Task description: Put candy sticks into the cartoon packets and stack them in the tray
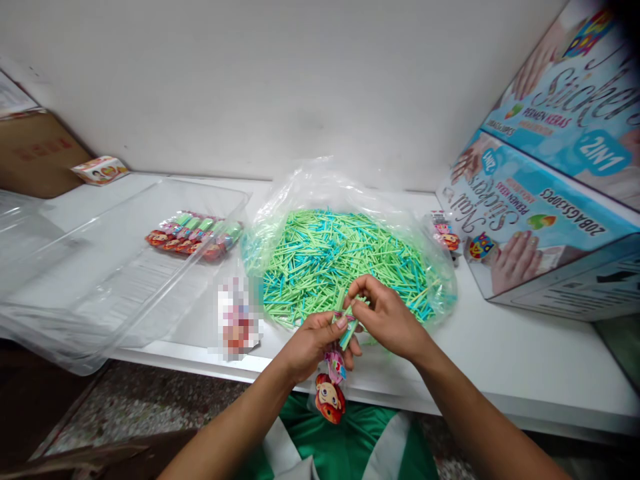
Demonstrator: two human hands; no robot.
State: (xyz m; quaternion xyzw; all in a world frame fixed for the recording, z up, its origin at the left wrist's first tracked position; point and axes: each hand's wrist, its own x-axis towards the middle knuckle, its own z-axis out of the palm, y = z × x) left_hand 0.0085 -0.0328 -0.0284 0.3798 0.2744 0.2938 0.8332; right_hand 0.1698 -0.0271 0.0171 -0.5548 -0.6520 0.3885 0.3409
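My left hand (pixel 313 343) is closed on a small clear packet (pixel 331 398) with a red-haired doll figure at its lower end, which hangs over the table's front edge. At the packet's upper end, my right hand (pixel 387 320) pinches some thin green and blue sticks (pixel 349 337). Both hands meet there, and the fingers partly hide how far the sticks sit inside the packet. Just beyond them lies an open clear plastic bag (pixel 320 173) heaped with loose green and blue sticks (pixel 340 260).
Left of the bag are several doll packets (pixel 193 233) in a row beside a clear plastic tray (pixel 125 300). A pixelated packet (pixel 237 327) lies nearer. Printed cartons (pixel 540 213) stand at right, with another packet (pixel 445 230) beside them. A brown box (pixel 43 153) stands far left.
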